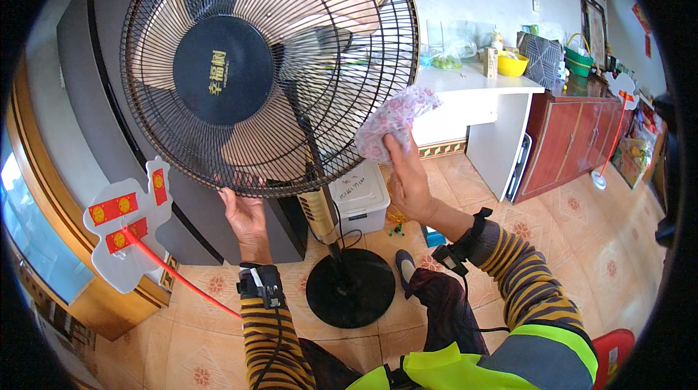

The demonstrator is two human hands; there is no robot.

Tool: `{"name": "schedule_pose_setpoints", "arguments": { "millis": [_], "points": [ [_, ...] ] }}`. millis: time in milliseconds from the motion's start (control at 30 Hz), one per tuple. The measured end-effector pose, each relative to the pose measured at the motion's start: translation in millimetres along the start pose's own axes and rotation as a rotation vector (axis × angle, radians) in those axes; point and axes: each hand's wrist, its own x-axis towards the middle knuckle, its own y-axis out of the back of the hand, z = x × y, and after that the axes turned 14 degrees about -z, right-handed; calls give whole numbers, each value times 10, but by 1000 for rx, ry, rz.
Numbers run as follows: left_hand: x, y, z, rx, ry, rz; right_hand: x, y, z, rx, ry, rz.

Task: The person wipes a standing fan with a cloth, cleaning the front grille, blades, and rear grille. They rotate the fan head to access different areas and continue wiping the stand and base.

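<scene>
A large standing fan (222,69) with a black wire grille and pale blades fills the upper left. My left hand (242,215) holds the lower rim of the grille, its fingertips partly hidden behind the wires. In my right hand (410,185) is a crumpled cloth with a pink floral pattern (390,120), against or close to the grille's right edge; contact cannot be told. Below the fan head are its gold-coloured pole housing (319,216) and round black base (350,288) on the tiled floor.
Behind the fan stand a grey cabinet (117,52) and a lidded white plastic box (362,194). A white desk (480,80) bears a yellow bowl (512,65); a red-brown wooden cabinet (572,144) adjoins it. Left is a cutout on a red pole (180,275); a red stool (613,354) is lower right.
</scene>
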Motion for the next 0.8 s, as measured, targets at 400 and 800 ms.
{"name": "schedule_pose_setpoints", "arguments": {
  "millis": [400, 800],
  "points": [
    [10, -19, -10, -14, -28, -2, 224, 429, 87, 22, 22, 130],
    [8, -77, -9, 8, -22, -10, 1021, 596, -23, -165, 59, 305]
  ]
}}
